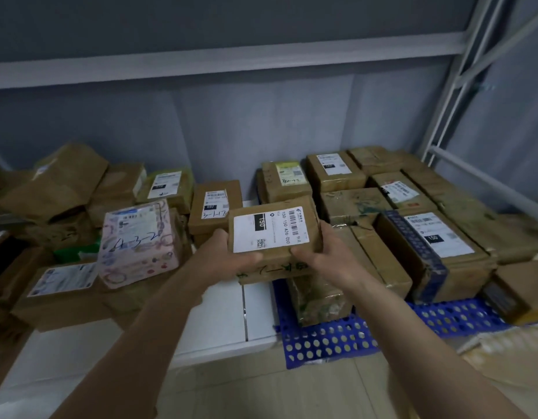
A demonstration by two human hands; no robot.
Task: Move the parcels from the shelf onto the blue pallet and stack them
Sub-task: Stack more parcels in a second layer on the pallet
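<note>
**boxguy:** Fingers of both hands are wrapped round the same brown parcel, just right of centre frame. Left hand clamps its left edge, thumb on top; right hand takes the right edge the same way. It's held in the air, top tilted toward the camera, big white label with a barcode and a black "150" block showing.

**shelfie:** What's around it?

**boxguy:** Blue pallet at lower right, hard plastic punched with round holes, sitting on a pale tiled floor. Taped cardboard boxes are packed on it in rows back to the grey wall, tape shiny and wrinkled. One at the right has a dark blue printed band across it.

**shelfie:** And the left side?

**boxguy:** A low white board, smooth, with more parcels piled on it loosely. A pinkish patterned box with blue handwriting leans on the others. Grey metal shelf rails cross the upper frame, and an upright post runs down at upper right.
</note>
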